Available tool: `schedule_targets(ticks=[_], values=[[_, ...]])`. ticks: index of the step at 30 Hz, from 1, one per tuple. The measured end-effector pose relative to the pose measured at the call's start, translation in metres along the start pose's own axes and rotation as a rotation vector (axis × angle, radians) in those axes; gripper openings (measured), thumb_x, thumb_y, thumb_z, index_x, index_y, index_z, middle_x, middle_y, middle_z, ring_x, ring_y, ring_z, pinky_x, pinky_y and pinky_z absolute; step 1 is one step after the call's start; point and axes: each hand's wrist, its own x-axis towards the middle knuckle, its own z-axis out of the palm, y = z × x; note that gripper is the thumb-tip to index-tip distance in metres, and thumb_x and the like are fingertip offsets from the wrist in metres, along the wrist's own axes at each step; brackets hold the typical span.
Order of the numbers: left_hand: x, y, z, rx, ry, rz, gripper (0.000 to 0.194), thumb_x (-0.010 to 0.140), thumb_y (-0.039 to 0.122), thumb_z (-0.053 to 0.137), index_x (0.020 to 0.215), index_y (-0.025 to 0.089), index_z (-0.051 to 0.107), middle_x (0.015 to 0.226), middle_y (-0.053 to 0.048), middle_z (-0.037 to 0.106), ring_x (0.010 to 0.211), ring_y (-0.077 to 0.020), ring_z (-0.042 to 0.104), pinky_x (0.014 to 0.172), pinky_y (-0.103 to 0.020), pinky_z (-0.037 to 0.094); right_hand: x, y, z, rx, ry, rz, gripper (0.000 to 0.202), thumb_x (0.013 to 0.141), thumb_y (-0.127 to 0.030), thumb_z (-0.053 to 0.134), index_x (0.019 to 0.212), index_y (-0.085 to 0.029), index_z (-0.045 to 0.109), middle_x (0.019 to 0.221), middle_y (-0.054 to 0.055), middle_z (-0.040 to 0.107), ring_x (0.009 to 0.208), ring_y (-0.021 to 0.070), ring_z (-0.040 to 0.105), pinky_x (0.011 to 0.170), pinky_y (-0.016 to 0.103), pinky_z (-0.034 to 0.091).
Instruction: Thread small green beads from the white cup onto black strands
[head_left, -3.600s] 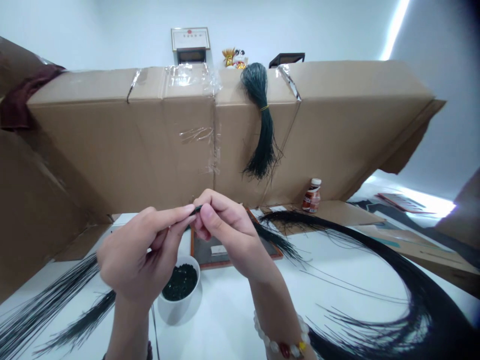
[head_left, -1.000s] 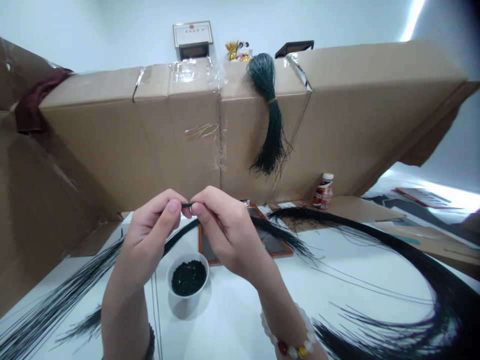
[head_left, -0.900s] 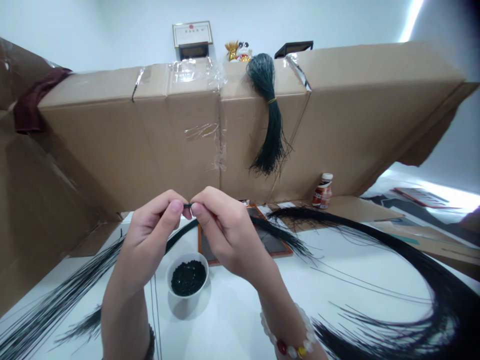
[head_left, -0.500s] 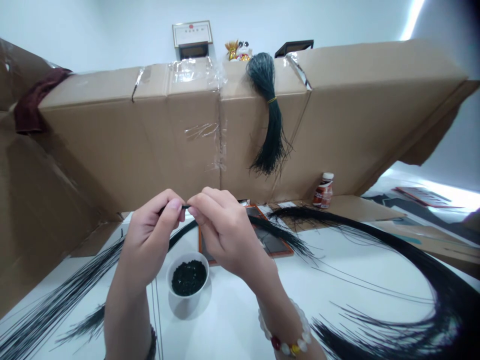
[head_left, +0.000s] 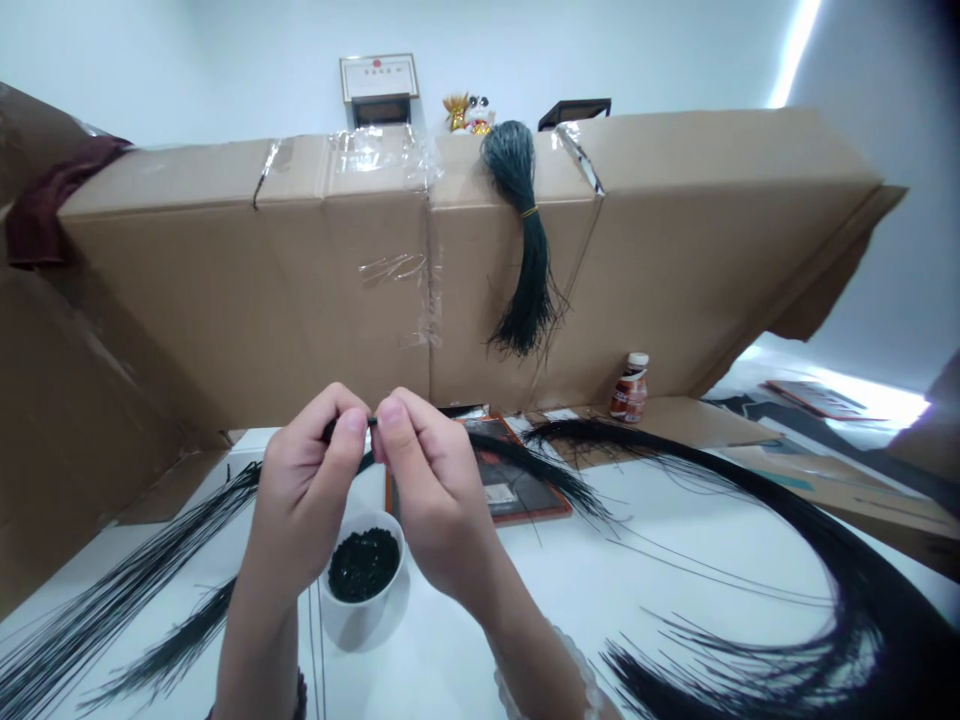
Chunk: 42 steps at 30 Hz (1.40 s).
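Side by side above the white table, my left hand and my right hand pinch a thin dark strand bundle, a short piece of which shows between the fingertips. Dark green strands fan out to the lower left from behind my left hand. Just below the hands stands a white bowl full of small dark pieces. Another green bundle extends rightward behind my right hand, over an orange-edged dark board.
A long black bundle curves along the right side. Behind the table rises a cardboard wall, with a tied green bundle hanging over it. At its foot stands a red bottle with a white cap.
My right hand has turned, its thumb now on top against the strand. The view has shifted slightly, so the background sits a little lower and further left.
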Motion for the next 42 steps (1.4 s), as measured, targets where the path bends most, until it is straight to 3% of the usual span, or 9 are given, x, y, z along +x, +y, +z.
schedule_targets(ticks=[5, 12, 17, 24, 32, 34, 39, 42], values=[[-0.002, 0.003, 0.004, 0.019, 0.046, -0.017, 0.031, 0.101, 0.027, 0.046, 0.071, 0.022, 0.051, 0.060, 0.005, 0.045, 0.054, -0.0111, 0.040, 0.050, -0.024, 0.035, -0.001, 0.001, 0.004, -0.153, 0.072, -0.101, 0.037, 0.102, -0.029, 0.042, 0.068, -0.022, 0.033, 0.063, -0.005, 0.037, 0.060, 0.0117, 0.036, 0.059, 0.031, 0.028], [-0.005, 0.005, 0.003, 0.020, 0.157, -0.015, 0.031, 0.100, 0.032, 0.049, 0.071, 0.023, 0.057, 0.059, 0.003, 0.046, 0.054, -0.0131, 0.041, 0.049, -0.028, 0.032, -0.002, -0.008, 0.002, 0.216, -0.059, 0.064, 0.028, 0.097, -0.033, 0.057, 0.073, -0.020, 0.052, 0.068, -0.003, 0.051, 0.066, 0.0118, 0.047, 0.063, 0.027, 0.039], [-0.007, 0.011, 0.012, 0.075, 0.219, 0.040, 0.035, 0.100, 0.027, 0.046, 0.067, 0.021, 0.054, 0.057, 0.003, 0.043, 0.053, -0.0122, 0.037, 0.049, -0.028, 0.028, -0.001, -0.004, -0.002, 0.288, -0.099, 0.024, 0.039, 0.102, -0.043, 0.043, 0.070, -0.021, 0.045, 0.069, -0.003, 0.048, 0.066, 0.0124, 0.047, 0.063, 0.028, 0.040], [-0.008, 0.025, 0.019, 0.130, 0.301, -0.009, 0.035, 0.099, 0.023, 0.044, 0.065, 0.020, 0.051, 0.057, 0.004, 0.040, 0.053, -0.0114, 0.034, 0.050, -0.029, 0.026, 0.000, -0.004, -0.002, 0.284, -0.134, -0.030, 0.034, 0.104, -0.038, 0.042, 0.074, -0.021, 0.045, 0.071, -0.004, 0.044, 0.067, 0.0117, 0.044, 0.064, 0.026, 0.038], [-0.009, 0.023, 0.017, -0.080, 0.199, -0.109, 0.037, 0.102, 0.026, 0.042, 0.066, 0.020, 0.049, 0.062, 0.003, 0.040, 0.058, -0.0126, 0.035, 0.052, -0.026, 0.030, 0.000, 0.004, -0.001, 0.255, -0.116, -0.039, 0.035, 0.104, -0.039, 0.041, 0.074, -0.021, 0.046, 0.070, -0.003, 0.046, 0.066, 0.0129, 0.044, 0.064, 0.028, 0.038], [-0.009, 0.021, 0.017, -0.072, 0.233, -0.112, 0.036, 0.102, 0.027, 0.042, 0.066, 0.020, 0.049, 0.063, 0.003, 0.040, 0.058, -0.0126, 0.034, 0.053, -0.026, 0.030, 0.001, 0.005, -0.001, 0.226, -0.114, -0.054, 0.034, 0.104, -0.037, 0.041, 0.074, -0.021, 0.046, 0.070, -0.003, 0.046, 0.066, 0.0128, 0.044, 0.063, 0.028, 0.038], [-0.007, 0.018, 0.014, 0.075, 0.179, -0.052, 0.031, 0.100, 0.025, 0.048, 0.069, 0.021, 0.050, 0.064, 0.004, 0.045, 0.058, -0.0114, 0.039, 0.055, -0.025, 0.033, 0.001, 0.006, 0.000, 0.138, -0.068, -0.108, 0.033, 0.104, -0.034, 0.040, 0.073, -0.022, 0.043, 0.069, -0.004, 0.044, 0.064, 0.0124, 0.043, 0.061, 0.028, 0.037], [-0.007, 0.018, 0.014, 0.092, 0.226, -0.039, 0.033, 0.100, 0.023, 0.047, 0.067, 0.020, 0.048, 0.061, 0.005, 0.042, 0.056, -0.0106, 0.037, 0.054, -0.024, 0.032, 0.000, 0.007, 0.000, 0.096, -0.068, -0.111, 0.034, 0.103, -0.033, 0.040, 0.072, -0.022, 0.041, 0.068, -0.003, 0.043, 0.064, 0.0131, 0.043, 0.063, 0.029, 0.037]])
